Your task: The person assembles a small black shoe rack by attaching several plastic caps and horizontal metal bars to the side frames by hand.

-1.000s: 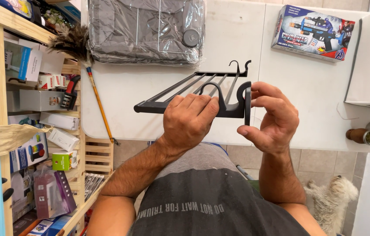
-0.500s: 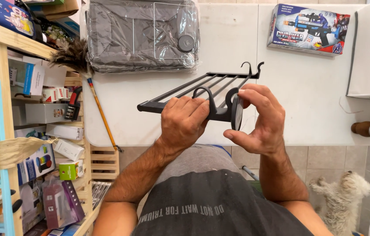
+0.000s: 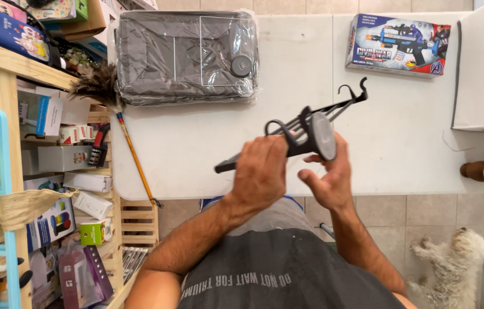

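2 hands hold a black metal rack up in the air over the white counter.

The left hand [image 3: 260, 174] wraps its fingers tight around the bars of the black rack [image 3: 302, 133], so the rack stays up and does not drop. The right hand [image 3: 329, 178] is at the rack's round end with its fingers spread; it cups that end from below, maybe to keep it steady. The rack tilts, with its 2 hooks pointing at the far side of the counter [image 3: 196, 143]. A grey bag [image 3: 187, 54] sealed in clear plastic lies at the far left corner, and I cannot tell what is inside it. A toy box [image 3: 397, 43] lies flat at the far edge with a toy blaster pictured on it. A small white dog [image 3: 453, 263] stands on the floor.
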